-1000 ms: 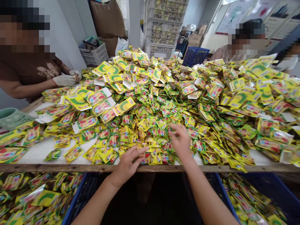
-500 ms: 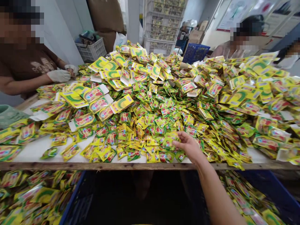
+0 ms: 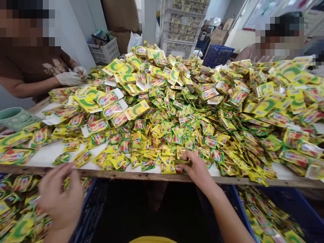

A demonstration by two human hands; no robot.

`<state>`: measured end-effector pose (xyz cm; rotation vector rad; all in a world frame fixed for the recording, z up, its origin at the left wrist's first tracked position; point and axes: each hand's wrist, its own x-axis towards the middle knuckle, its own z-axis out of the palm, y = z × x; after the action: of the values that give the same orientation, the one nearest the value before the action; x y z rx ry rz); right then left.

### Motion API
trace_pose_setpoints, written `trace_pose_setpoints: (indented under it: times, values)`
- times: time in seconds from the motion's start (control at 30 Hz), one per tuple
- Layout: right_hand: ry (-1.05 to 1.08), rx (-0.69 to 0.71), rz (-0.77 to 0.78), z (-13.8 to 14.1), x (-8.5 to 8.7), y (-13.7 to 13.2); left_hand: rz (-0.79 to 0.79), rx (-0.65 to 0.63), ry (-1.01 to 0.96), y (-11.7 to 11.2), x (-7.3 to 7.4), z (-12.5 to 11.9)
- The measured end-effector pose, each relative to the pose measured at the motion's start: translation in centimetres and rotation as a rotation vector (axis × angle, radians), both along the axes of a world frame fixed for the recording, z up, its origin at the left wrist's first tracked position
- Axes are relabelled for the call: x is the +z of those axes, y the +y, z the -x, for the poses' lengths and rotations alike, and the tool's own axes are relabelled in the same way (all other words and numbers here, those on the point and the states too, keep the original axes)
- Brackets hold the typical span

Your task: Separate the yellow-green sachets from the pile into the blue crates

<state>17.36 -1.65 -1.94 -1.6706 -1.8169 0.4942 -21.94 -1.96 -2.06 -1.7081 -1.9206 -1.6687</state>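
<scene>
A large heap of small yellow-and-green printed sachets [image 3: 177, 130] lies on the white tabletop in front of me. At the heap's near edge, my right hand [image 3: 198, 170] has its thumb and fingers closed around a sachet [image 3: 187, 162], mostly hidden by the fingers. My left hand [image 3: 62, 195] is raised in front of the table's left part, above a blue crate of packets. Its fingers are loosely curved and apart from the thumb, with nothing seen in them. Flat yellow cartons [image 3: 138, 110] with white flaps are piled behind and beside the sachets.
Blue crates [image 3: 243, 216] with packets stand below the wooden table edge [image 3: 152, 176]. A green cup [image 3: 19, 119] is at the left. Across the table, a gloved co-worker's hands [image 3: 68, 78] work at left; another person sits at right. Stacked white crates [image 3: 179, 30] stand behind.
My left hand has come into view at lower left. My right hand has drawn slightly down and left, toward the table edge. The view has shifted a little.
</scene>
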Motion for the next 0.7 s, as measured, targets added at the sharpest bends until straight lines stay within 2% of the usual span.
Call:
trace_pose_setpoints:
  times: [0.07, 0.13, 0.2, 0.27, 0.37, 0.43, 0.5, 0.6, 0.7]
  values:
    - [0.223, -0.103, 0.066, -1.3, -0.6, -1.4, -0.058, -0.106, 0.051, 0.8, -0.3, -4.1]
    - [0.396, -0.184, 0.099, -2.9, -0.5, -2.2, -0.016, -0.339, 0.045, 1.1, -0.3, -8.6]
    - [0.459, -0.185, 0.123, -4.2, 0.2, -2.0, 0.063, -0.565, 0.017, 1.2, -0.4, -12.6]
    - [0.387, -0.094, 0.153, -4.7, 1.2, -0.6, 0.13, -0.728, 0.011, 1.3, -0.7, -15.4]
    - [0.142, 0.087, 0.208, -3.8, 2.1, 2.7, 0.174, -0.834, 0.037, 2.2, -0.9, -17.0]
    - [0.049, 0.143, 0.223, -2.9, 2.2, 4.5, 0.156, -0.827, 0.072, 3.7, -0.3, -16.7]
    - [-0.042, 0.148, 0.164, -2.2, 1.7, 5.3, 0.125, -0.744, 0.132, 6.4, 0.9, -15.5]
    - [-0.257, 0.171, -0.013, -1.7, 0.4, 4.8, 0.112, -0.487, 0.287, 12.1, 3.6, -13.3]
    - [-0.318, 0.183, -0.118, -1.5, -1.0, 2.9, 0.255, -0.289, 0.475, 18.1, 5.8, -12.0]
